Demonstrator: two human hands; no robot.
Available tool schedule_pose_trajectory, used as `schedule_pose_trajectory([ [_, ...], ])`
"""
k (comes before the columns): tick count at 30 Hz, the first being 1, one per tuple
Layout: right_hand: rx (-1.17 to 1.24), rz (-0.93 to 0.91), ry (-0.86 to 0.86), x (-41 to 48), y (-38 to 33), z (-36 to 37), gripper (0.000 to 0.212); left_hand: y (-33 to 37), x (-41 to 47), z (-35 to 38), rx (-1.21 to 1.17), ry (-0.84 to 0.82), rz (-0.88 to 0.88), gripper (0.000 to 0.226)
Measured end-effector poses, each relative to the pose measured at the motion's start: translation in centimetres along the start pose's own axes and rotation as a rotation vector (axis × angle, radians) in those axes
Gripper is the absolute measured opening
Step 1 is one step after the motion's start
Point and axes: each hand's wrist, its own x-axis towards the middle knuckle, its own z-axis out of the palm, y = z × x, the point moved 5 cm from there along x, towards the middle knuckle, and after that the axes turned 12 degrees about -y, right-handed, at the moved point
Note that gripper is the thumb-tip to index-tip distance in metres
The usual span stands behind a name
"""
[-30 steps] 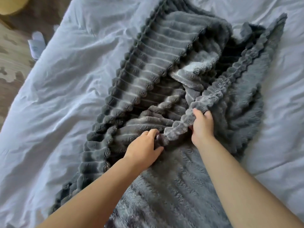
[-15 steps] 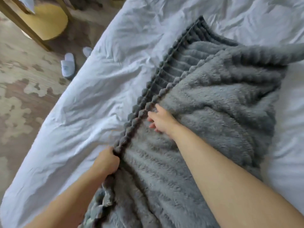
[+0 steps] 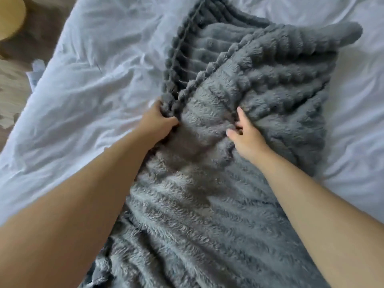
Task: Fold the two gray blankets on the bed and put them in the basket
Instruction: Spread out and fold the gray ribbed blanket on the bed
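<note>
A gray ribbed plush blanket (image 3: 259, 86) lies lengthwise on the white bed (image 3: 87, 80), one layer folded over another. Its scalloped edges run up the left side. My left hand (image 3: 159, 121) grips the bunched left edges where the two layers meet. My right hand (image 3: 246, 136) sits in the middle of the top layer, its fingers curled into the fluffy fabric and gathering a fold. I can make out only one blanket mass; a second one cannot be told apart. No basket is in view.
The bed's left edge runs diagonally down the left side. Beyond it lie a patterned floor (image 3: 12, 84), a white slipper (image 3: 34, 73) and part of a yellow stool (image 3: 10, 15). White rumpled sheet shows on both sides of the blanket.
The top layer has been pulled over to the left edge. My left hand moved up along that edge and my right hand shifted right, now gathering fabric.
</note>
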Motion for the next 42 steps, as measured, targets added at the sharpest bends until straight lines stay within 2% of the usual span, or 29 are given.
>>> schedule_pose_trajectory([
  [2, -0.073, 0.124, -0.06, -1.0, 1.7, 1.8, 0.052, 0.6, -1.6, 2.7, 0.111, -0.124, 0.044, 0.053],
  [5, -0.171, 0.292, -0.222, -2.6, 2.1, 3.5, 0.024, -1.4, -6.2, 7.4, 0.252, -0.423, 0.062, 0.012],
  [6, -0.16, 0.34, -0.189, -3.3, 1.8, 3.1, 0.019, -2.4, -8.0, 8.6, 0.337, -0.519, 0.056, 0.009],
  [7, -0.086, 0.357, -0.07, -3.7, 1.4, 2.1, 0.021, -3.4, -9.6, 9.6, 0.437, -0.6, 0.054, 0.015],
  [9, 0.175, 0.304, 0.39, -5.2, 0.4, -1.0, 0.028, -4.7, -12.3, 10.8, 0.548, -0.695, 0.086, 0.023],
  [10, 0.281, 0.234, 0.593, -5.9, -0.4, -2.2, 0.029, -5.0, -13.5, 11.1, 0.548, -0.73, 0.103, 0.026],
  [11, 0.352, 0.149, 0.698, -6.2, -1.6, -3.0, 0.031, -5.1, -14.6, 11.3, 0.542, -0.771, 0.106, 0.029],
  [13, 0.388, 0.047, 0.663, -5.3, -3.6, -3.3, 0.054, -4.9, -16.4, 11.5, 0.523, -0.909, 0.079, 0.032],
  [14, 0.311, 0.067, 0.591, -4.8, -4.1, -3.1, 0.066, -4.7, -17.3, 11.6, 0.496, -1.011, 0.045, 0.029],
  [15, 0.189, 0.112, 0.5, -4.3, -4.1, -2.7, 0.07, -4.5, -18.3, 11.5, 0.503, -1.131, -0.006, 0.022],
  [16, 0.054, 0.155, 0.401, -3.9, -3.8, -2.3, 0.063, -4.1, -19.1, 11.1, 0.571, -1.249, -0.041, 0.02],
  [18, -0.088, 0.215, 0.259, -4.5, -2.2, -1.0, 0.043, -3.3, -19.2, 9.9, 0.676, -1.326, -0.073, 0.049],
  [19, -0.065, 0.233, 0.216, -5.3, -0.9, -0.2, 0.041, -2.6, -18.5, 9.3, 0.609, -1.27, -0.073, 0.054],
  [20, -0.009, 0.248, 0.192, -6.3, 0.4, 0.6, 0.039, -1.6, -17.1, 8.5, 0.44, -1.118, -0.079, 0.054],
  [21, 0.041, 0.265, 0.174, -7.4, 1.8, 1.4, 0.034, -1.0, -15.0, 7.2, 0.204, -0.88, -0.126, 0.049],
  [23, 0.054, 0.304, 0.118, -9.4, 4.7, 3.0, 0.02, -1.1, -10.2, 4.0, -0.254, -0.303, -0.198, 0.038],
  [24, 0.017, 0.331, 0.06, -10.4, 6.3, 4.0, 0.016, -1.2, -8.2, 2.8, -0.342, -0.121, -0.197, 0.036],
  [25, -0.059, 0.365, -0.016, -11.4, 7.9, 5.0, 0.015, -1.1, -6.4, 2.4, -0.37, -0.068, -0.179, 0.035],
  [27, -0.23, 0.374, -0.144, -13.1, 10.2, 6.9, 0.02, -0.2, -3.6, 3.9, -0.41, -0.165, -0.13, 0.035],
  [30, -0.209, 0.317, -0.082, -14.3, 10.2, 7.0, 0.013, 1.0, -2.1, 8.1, -0.325, -0.263, -0.092, 0.044],
  [32, 0.006, 0.327, 0.161, -14.2, 8.6, 4.9, 0.022, 1.1, -3.2, 10.5, -0.22, -0.262, -0.063, 0.036],
  [34, 0.245, 0.268, 0.632, -14.4, 6.6, 1.2, 0.013, 0.0, -5.2, 11.9, -0.104, -0.247, -0.094, 0.026],
  [35, 0.314, 0.205, 0.847, -14.4, 5.6, -0.6, 0.015, -0.7, -6.4, 12.4, -0.076, -0.242, -0.102, 0.022],
  [36, 0.362, 0.128, 0.961, -13.8, 4.7, -2.2, 0.03, -1.6, -7.6, 12.8, -0.061, -0.24, -0.098, 0.019],
  [37, 0.4, 0.07, 0.973, -12.6, 4.0, -3.5, 0.047, -2.4, -8.8, 13.1, -0.038, -0.242, -0.095, 0.016],
  [39, 0.391, 0.119, 0.792, -9.1, 3.8, -4.7, 0.08, -4.0, -10.6, 13.3, 0.023, -0.233, -0.104, 0.011],
  [40, 0.325, 0.192, 0.663, -7.4, 4.3, -4.7, 0.091, -4.6, -11.2, 13.3, 0.041, -0.22, -0.098, 0.009],
  [42, 0.133, 0.332, 0.425, -5.8, 5.7, -3.9, 0.094, -5.1, -11.8, 13.1, 0.06, -0.2, -0.084, 0.005],
])
